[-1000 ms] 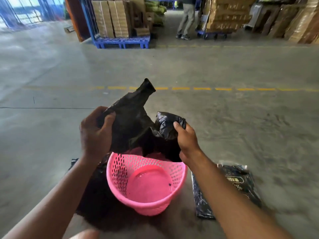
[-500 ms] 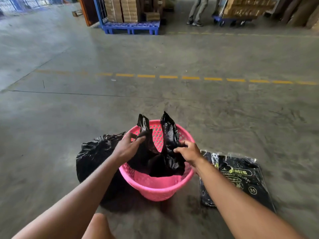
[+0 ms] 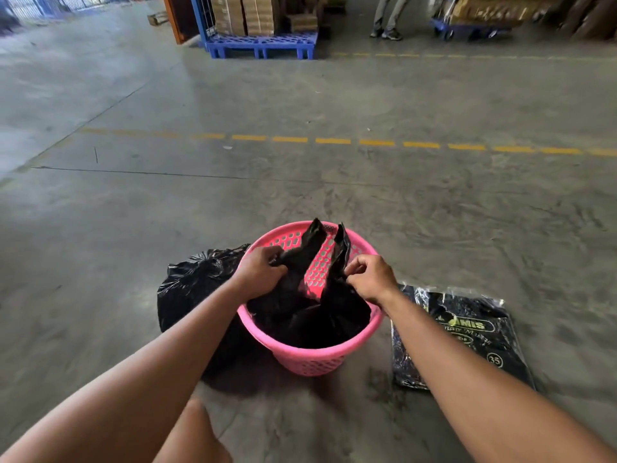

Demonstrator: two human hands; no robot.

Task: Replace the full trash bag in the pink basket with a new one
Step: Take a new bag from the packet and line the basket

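Observation:
A pink perforated basket (image 3: 310, 357) stands upright on the concrete floor in front of me. A new black trash bag (image 3: 310, 319) sits inside it, its two handle strips sticking up above the rim. My left hand (image 3: 258, 277) pinches the left strip at the basket's left rim. My right hand (image 3: 370, 279) pinches the right strip at the right rim. The full, tied black trash bag (image 3: 197, 285) lies on the floor touching the basket's left side.
A flat pack of black trash bags (image 3: 467, 332) lies on the floor right of the basket. A dashed yellow line (image 3: 334, 141) crosses the floor beyond. Far back stand a blue pallet (image 3: 263, 48) with cartons and a person's legs (image 3: 387, 18).
The new bag has gone from held above the basket down into it. My hands have lowered to the rim and spread the two strips apart.

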